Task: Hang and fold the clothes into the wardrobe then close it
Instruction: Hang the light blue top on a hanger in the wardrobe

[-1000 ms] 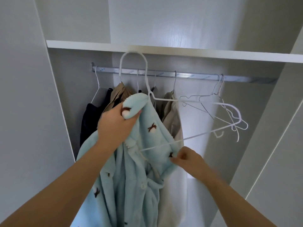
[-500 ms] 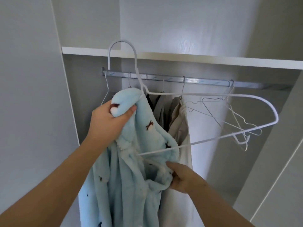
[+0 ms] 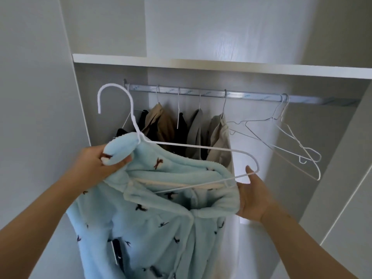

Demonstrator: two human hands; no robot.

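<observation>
- White wardrobe [image 3: 201,65] stands behind.
- Left hand [image 3: 94,164] grips light-blue fleece top [image 3: 161,228] over white wire hanger [image 3: 201,147]'s left end.
- Hanger's bare right end lies just above right hand [image 3: 253,200], fingers hidden.

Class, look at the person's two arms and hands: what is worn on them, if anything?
Nothing shows. Both forearms are bare to the picture's edge, with no sleeve in view. The left hand and the right hand wear no gloves, and no watch, bracelet or ring is visible.
</observation>
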